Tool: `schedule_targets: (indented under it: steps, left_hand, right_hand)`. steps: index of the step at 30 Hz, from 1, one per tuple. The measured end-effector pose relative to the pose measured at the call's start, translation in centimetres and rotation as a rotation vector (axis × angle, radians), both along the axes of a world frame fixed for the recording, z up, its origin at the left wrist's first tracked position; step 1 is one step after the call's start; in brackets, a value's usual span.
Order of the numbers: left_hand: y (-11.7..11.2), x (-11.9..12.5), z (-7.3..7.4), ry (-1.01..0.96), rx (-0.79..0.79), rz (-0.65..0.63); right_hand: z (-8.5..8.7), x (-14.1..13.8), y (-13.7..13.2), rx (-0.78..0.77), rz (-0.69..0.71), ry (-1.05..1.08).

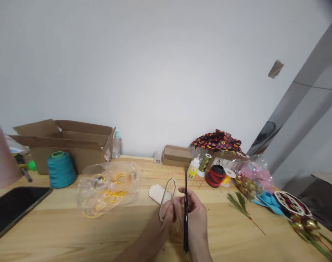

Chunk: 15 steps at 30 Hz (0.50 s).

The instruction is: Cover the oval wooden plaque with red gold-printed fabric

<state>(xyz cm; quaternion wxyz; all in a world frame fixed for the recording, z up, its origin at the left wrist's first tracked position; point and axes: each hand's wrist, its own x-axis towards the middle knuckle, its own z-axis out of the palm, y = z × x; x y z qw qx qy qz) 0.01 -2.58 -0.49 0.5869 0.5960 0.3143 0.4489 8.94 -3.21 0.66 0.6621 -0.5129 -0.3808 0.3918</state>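
Observation:
My left hand (166, 215) is closed on a narrow, pale oval frame (163, 203) with an open middle, which is tilted upward. My right hand (194, 211) grips a long, thin black tool (186, 218) seen edge-on; its slim end points up, and its kind cannot be told from this angle. The fingertips of both hands meet beside the oval frame. Behind my left hand a pale flat piece with a rounded, dark-edged outline (155, 193) lies on the table, partly covered by the frame and hand.
A clear bag with yellow cord (114, 194), a teal thread cone (60, 171), an open cardboard box (81, 156) and a phone (15, 203) are left. Right are a glue bottle (193, 168), red-black thread (215, 176), green sprigs (240, 203) and a bag of decorations (253, 178).

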Motion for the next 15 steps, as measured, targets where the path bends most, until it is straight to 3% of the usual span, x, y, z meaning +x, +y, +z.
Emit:
schedule_targets:
  steps: [3,8,15]
  left_hand:
    - [0.1,-0.1,-0.6,-0.012,-0.016,0.088]
    - [0.6,-0.4,-2.0,-0.108,-0.068,0.078]
    - [0.8,-1.2,-1.4,0.049,-0.041,0.105]
  right_hand:
    - [-0.3,-0.7,0.1,-0.005,-0.066,0.060]
    - [-1.4,-1.6,0.7,0.011,-0.082,0.123]
    - [-1.3,-2.1,1.6,-0.038,-0.039,0.201]
